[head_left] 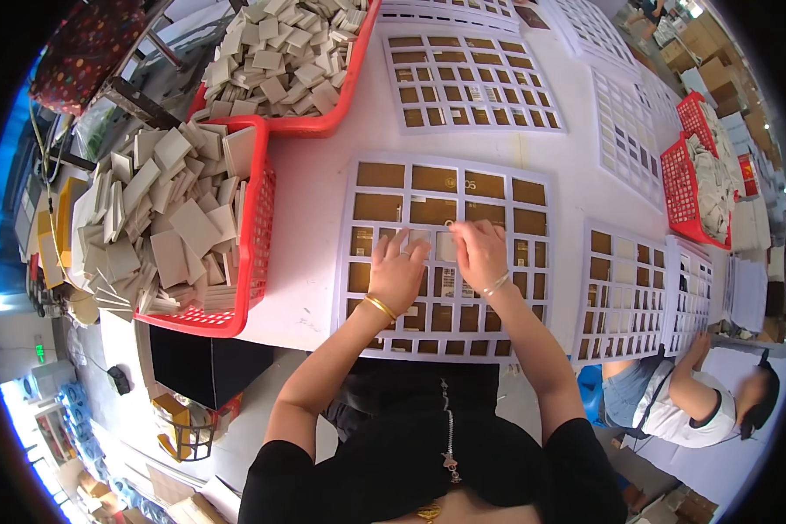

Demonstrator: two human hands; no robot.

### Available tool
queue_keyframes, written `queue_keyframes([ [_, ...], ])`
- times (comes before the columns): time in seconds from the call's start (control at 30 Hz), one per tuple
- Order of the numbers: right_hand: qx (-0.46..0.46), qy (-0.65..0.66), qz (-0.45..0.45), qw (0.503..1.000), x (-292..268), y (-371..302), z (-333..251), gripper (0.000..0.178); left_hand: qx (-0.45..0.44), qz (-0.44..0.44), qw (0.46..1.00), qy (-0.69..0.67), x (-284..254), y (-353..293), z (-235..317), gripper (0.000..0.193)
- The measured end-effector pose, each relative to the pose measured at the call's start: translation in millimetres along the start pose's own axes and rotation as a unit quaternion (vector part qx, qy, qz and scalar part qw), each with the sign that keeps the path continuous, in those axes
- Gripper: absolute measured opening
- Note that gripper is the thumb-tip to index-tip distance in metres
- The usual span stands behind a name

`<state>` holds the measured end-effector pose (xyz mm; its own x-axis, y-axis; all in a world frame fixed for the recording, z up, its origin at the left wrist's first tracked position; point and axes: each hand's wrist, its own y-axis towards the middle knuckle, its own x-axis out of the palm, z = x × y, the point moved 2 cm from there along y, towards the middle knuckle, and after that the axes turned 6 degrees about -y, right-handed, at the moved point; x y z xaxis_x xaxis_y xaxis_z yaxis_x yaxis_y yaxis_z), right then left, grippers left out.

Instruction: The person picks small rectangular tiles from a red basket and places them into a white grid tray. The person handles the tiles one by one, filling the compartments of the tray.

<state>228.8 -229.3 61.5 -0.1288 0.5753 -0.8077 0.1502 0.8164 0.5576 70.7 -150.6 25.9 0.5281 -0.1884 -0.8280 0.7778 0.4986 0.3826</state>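
Your big, flat, white grid frame [408,183] lies on the pale tabletop [306,249], right in front of you, with brown board [437,212] showing through many of its holes. Your left hand [396,272] is over the middle of it, with its fingers bent down and a little apart; I cannot tell if they pinch anything. Your right hand [482,253] is just beside it, with the thumb and first finger close together, but I cannot tell if something is between them. A small, flat, off-white square [445,249] shows between your two hands, near your right fingertips, and seems to sit in a hole. That little square looks light, stiff and dry, so it should not slip much, but its corners might chip. Hold it by two facing edges and be gentle. The frame looks light for its size, and its thin bars could bend or snap if you push hard on the middle. Take it by the outside edges, one hand on each side, so it does not sag. At your left, the bright red plastic basket [258,227] is heaped with stiff-looking, off-white flat pieces [170,227]; lift those by their edges too.
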Motion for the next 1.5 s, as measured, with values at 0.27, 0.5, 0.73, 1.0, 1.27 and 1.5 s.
queue_keyframes([
  [0.27,-0.04,-0.053,-0.056,0.996,-2.9,-30.3,-10.6,0.03,0.022,-0.043,0.994,0.093,9.2,6.9,2.6,0.026],
  [0.5,-0.018,-0.077,-0.122,0.989,-4.8,-18.4,-14.7,0.028,0.073,0.059,0.994,-0.061,-67.5,-6.0,14.6,0.031],
  [0.73,-0.032,-0.088,-0.127,0.987,-1.3,-19.2,-6.5,0.024,-0.094,0.169,0.961,0.197,-221.2,-39.2,-80.6,0.043],
  [1.0,-0.036,-0.098,-0.124,0.987,0.8,-20.3,-3.5,0.022,-0.191,0.07,0.944,0.261,-223.1,-56.4,-145.5,0.053],
  [1.27,-0.021,-0.016,-0.11,0.994,-11.0,-21.7,0.4,0.03,-0.185,0.25,0.945,0.097,-246.5,-63.3,-89.1,0.031],
  [1.5,-0.154,0.264,0.113,0.945,-75.6,40.4,-97.8,0.057,0.029,0.148,0.984,-0.099,-194.9,-36.8,2.9,0.027],
])
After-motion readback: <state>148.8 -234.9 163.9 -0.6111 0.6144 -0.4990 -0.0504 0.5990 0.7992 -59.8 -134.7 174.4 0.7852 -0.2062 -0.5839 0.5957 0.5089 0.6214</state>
